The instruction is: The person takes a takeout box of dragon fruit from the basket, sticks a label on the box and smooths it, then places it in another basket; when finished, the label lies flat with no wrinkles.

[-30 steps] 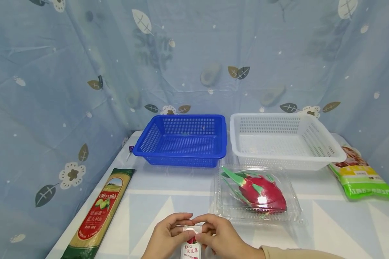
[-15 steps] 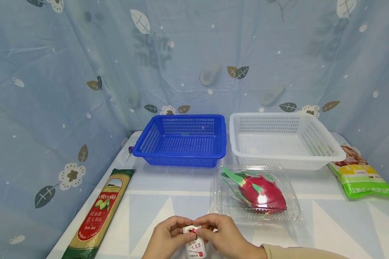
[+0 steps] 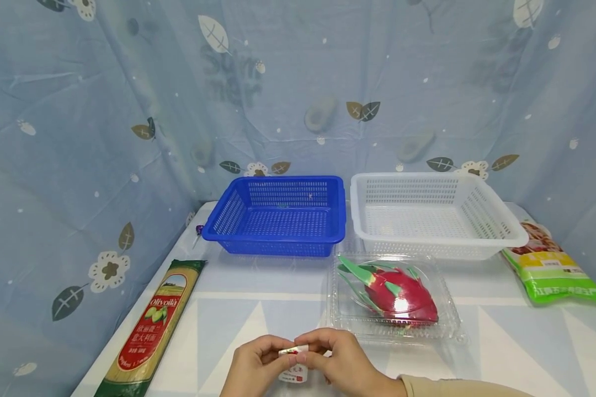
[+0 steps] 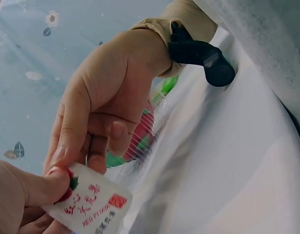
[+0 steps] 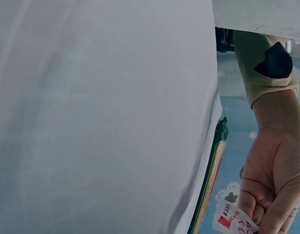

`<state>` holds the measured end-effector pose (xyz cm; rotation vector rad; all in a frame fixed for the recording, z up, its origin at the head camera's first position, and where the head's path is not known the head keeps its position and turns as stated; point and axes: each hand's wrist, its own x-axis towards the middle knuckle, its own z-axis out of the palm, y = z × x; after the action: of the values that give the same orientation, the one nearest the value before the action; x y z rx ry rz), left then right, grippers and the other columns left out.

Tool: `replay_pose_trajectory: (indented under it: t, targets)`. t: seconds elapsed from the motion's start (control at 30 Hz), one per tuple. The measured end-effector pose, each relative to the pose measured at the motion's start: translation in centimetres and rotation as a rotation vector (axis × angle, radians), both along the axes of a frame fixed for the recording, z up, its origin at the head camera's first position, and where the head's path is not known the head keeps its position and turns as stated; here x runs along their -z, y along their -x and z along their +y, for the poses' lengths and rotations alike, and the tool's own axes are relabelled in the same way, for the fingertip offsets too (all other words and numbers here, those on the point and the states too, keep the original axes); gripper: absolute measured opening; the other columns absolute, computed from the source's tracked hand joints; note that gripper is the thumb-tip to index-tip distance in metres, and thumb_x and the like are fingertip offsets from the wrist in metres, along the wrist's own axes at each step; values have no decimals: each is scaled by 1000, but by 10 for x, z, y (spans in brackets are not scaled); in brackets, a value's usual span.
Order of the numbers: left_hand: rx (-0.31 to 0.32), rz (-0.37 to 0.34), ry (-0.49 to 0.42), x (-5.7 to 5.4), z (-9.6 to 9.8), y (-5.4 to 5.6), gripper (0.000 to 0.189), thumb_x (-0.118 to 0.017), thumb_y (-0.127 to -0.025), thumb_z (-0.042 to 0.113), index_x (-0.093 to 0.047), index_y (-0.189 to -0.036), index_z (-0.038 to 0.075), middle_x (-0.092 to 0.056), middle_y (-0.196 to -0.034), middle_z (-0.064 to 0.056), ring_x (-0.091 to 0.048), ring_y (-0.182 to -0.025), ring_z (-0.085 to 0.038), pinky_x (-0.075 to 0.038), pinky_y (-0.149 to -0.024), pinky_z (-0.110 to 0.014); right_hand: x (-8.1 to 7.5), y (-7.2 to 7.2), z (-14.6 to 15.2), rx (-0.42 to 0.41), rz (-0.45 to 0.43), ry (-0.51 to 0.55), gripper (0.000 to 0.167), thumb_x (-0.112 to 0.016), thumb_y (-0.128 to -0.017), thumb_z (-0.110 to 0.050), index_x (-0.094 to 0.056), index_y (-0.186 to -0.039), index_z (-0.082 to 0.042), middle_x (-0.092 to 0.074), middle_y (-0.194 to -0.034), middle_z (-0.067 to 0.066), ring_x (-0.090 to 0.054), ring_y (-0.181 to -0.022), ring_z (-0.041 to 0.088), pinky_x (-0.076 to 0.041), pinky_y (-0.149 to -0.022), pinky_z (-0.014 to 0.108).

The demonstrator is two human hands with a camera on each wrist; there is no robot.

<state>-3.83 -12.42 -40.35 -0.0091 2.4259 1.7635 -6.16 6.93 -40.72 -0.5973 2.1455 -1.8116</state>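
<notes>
A small white label [image 3: 294, 376] printed with a red pitaya and red characters is held over the front of the table. My left hand [image 3: 256, 361] pinches its left upper edge between thumb and fingers. On the opposite side, my right hand [image 3: 345, 358] pinches it too, the two thumbs almost meeting. The left wrist view shows the printed face of the label [image 4: 93, 207] close up, partly covered by a thumb. Just behind the right hand is a clear plastic clamshell box [image 3: 447, 309], with a red dragon fruit [image 3: 409, 295] with green leaves inside it.
At the back stand a blue basket [image 3: 273, 248] and a white basket [image 3: 427, 248]. A spaghetti pack [image 3: 151, 328] lies along the left edge, with a purple lollipop [image 3: 199, 229] beyond it. A green and yellow food bag [image 3: 551, 270] lies on the right.
The label has tilted between the fingers, its lower end rising so that its face looks shorter. Both hands stay together in nearly the same place.
</notes>
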Motion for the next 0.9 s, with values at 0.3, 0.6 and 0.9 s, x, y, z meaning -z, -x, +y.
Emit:
replay_pose_trajectory:
  t: [0.3, 0.6, 0.9]
  targets:
    - [-18, -7, 11, -3, 2, 0, 36, -83, -76, 34, -73, -97, 6, -73, -94, -7, -68, -73, -4, -56, -65, -18, 1, 0, -1, 18, 10, -9, 24, -74, -87, -24, -75, -104, -8, -69, -77, 12, -51, -58, -3, -41, -40, 15]
    - [-3, -79, -54, -3, 0, 2, 41, -83, -78, 30, -73, -106, 3, -74, -101, -9, -70, -83, -9, -56, -68, -19, 3, -1, -1, 24, 24, 18, 21, -73, -88, -22, -75, -103, -7, -70, -77, 17, -57, -63, -3, -41, -40, 15]
    - [-60, -17, 33, -3, 1, 1, 30, -83, -78, 27, -76, -98, 7, -75, -100, -6, -70, -91, -10, -57, -77, -20, 0, -1, -3, 29, -4, 4, 23, -73, -88, -22, -74, -106, -7, -70, -77, 13, -55, -60, -2, -39, -39, 14]
